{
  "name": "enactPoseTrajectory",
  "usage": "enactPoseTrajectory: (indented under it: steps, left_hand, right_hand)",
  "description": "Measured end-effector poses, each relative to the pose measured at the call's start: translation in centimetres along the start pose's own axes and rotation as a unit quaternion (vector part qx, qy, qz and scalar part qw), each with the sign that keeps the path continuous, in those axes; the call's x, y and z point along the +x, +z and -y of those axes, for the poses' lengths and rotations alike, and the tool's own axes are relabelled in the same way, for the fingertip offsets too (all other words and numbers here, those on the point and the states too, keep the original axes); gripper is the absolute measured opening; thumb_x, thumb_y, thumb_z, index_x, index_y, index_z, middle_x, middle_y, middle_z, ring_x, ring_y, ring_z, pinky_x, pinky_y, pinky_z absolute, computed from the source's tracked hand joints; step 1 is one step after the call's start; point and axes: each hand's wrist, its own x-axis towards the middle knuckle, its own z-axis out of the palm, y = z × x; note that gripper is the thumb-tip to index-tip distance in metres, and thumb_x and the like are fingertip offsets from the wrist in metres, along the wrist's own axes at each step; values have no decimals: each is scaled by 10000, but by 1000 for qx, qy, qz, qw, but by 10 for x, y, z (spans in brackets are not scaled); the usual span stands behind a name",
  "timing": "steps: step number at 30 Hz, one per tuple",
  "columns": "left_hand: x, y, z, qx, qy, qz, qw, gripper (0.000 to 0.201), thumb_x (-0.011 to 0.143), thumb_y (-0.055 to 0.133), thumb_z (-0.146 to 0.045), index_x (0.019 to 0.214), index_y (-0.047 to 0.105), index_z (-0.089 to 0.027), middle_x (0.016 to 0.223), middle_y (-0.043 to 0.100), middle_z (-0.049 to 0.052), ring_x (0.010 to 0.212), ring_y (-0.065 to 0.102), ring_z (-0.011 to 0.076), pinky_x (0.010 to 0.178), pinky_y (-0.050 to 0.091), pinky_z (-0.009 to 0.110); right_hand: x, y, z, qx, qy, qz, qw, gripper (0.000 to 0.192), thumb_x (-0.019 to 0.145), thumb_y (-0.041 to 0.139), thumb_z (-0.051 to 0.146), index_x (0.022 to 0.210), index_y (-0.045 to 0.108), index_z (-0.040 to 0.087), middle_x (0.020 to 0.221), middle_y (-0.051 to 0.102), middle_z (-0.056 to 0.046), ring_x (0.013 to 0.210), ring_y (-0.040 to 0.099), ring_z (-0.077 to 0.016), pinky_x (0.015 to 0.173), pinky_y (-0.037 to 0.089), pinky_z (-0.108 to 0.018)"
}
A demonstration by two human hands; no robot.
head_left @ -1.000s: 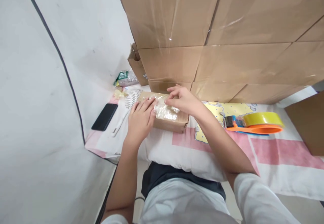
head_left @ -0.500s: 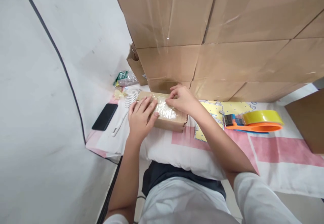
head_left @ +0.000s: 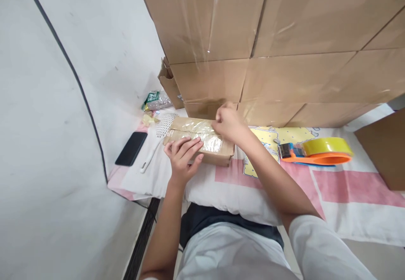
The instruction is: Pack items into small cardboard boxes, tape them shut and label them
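Against stacked cartons (head_left: 268, 60), left hand (head_left: 183, 157) steadies a small box (head_left: 202, 140) (fingers spread) while right hand (head_left: 228, 121) pinches its tape.

Only 1 view was given: the head-worn camera looked forward and steeply down from above the person's lap, close to the left hand (head_left: 182, 158) and right hand (head_left: 228, 121) at the small cardboard box (head_left: 202, 138). It faced a wall of stacked cartons (head_left: 284, 39), with a white wall (head_left: 47, 102) at left.
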Motion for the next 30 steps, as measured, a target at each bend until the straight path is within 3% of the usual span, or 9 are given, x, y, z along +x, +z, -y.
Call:
enactPoseTrajectory:
  steps: [2, 4, 7, 10, 16, 20, 30]
  left_hand:
    - [-1, -1, 0, -1, -5, -5, 1000, 327, 1011, 491, -437, 1130, 763, -300, 1164, 788, 47, 1146, 646, 276, 1098, 288, 515]
    - [-3, -1, -1, -5, -4, -11, 1000, 306, 1005, 513, -426, 1143, 755, -300, 1177, 784, 46, 1149, 648, 273, 1106, 286, 512]
    - [-3, 1, -1, -7, 0, -20, 1000, 270, 992, 549, -411, 1139, 749, -303, 1180, 784, 40, 1157, 650, 272, 1106, 288, 512]
    - [-2, 1, -2, 13, -2, -22, 1000, 278, 997, 534, -423, 1102, 760, -300, 1136, 795, 40, 1138, 660, 272, 1080, 308, 515]
    - [-2, -4, -8, -13, 45, -51, 998, 223, 961, 611, -267, 1146, 735, -271, 1113, 801, 41, 1131, 672, 266, 1052, 329, 494]
    - [-1, -3, -11, -25, 66, -80, 994, 200, 914, 688, -201, 1105, 732, -243, 1064, 807, 41, 1000, 699, 229, 1039, 343, 457]
    - [0, -5, -7, -21, 87, -77, 993, 175, 901, 745, -179, 1062, 743, -247, 1007, 803, 24, 969, 684, 198, 1047, 347, 418]
  right_hand:
    - [5, -3, -7, -10, 30, -49, 998, 195, 765, 745, 207, 793, 555, 177, 1174, 525, -130, 1000, 592, -228, 947, 475, -373]
    - [7, -5, -9, -7, 13, -57, 998, 254, 772, 761, 289, 874, 558, 176, 1141, 550, -113, 934, 585, -208, 891, 471, -355]
    - [0, -6, 1, -9, -33, 6, 999, 347, 829, 709, 506, 923, 572, 201, 1003, 642, -72, 855, 591, -205, 766, 431, -323]
    - [-6, -1, 16, -75, -20, 67, 995, 516, 762, 703, 697, 891, 585, 212, 913, 690, -86, 798, 596, -231, 676, 356, -323]
    - [2, 6, 18, -102, -7, 70, 992, 330, 911, 600, 525, 823, 620, 207, 877, 712, -99, 793, 604, -228, 648, 311, -321]
    - [6, 7, 14, -96, -4, 70, 993, 305, 947, 587, 469, 808, 639, 202, 880, 726, -77, 775, 612, -200, 626, 306, -300]
    - [-2, 8, 3, -67, -26, -10, 997, 263, 959, 548, 314, 729, 619, 207, 797, 708, -55, 759, 607, -191, 653, 330, -296]
